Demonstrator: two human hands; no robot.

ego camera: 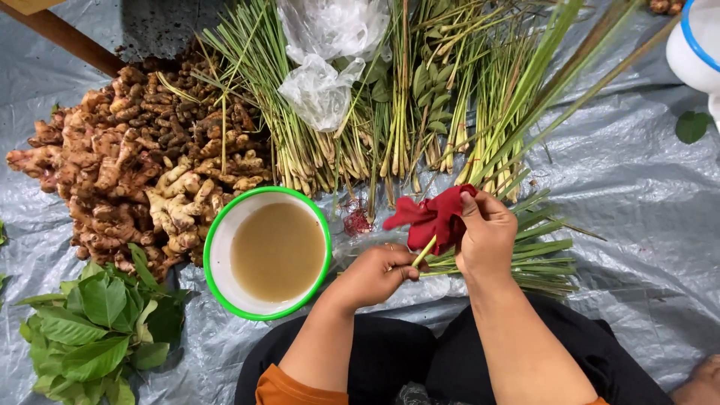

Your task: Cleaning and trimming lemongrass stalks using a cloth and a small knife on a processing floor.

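The left hand (377, 271) pinches the pale end of a lemongrass stalk (422, 253), while the right hand (486, 234) closes round a crumpled red cloth (433, 216) held against that stalk, just above the lap. More cut stalks (536, 259) lie under the right hand. Left of the hands, a white bowl (219, 255) with a green rim holds cloudy tan liquid. Beyond it lie ginger roots (135, 161), green leaves (94, 319), and a crumpled clear plastic bag (326, 67) atop long lemongrass bundles (300, 142).

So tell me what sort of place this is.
Likely a ground-level market stall or a herb-sorting spot: a grey plastic sheet serves as the work surface, piled with ginger-like roots and lemongrass bundles, while the person sits with a stalk in hand.
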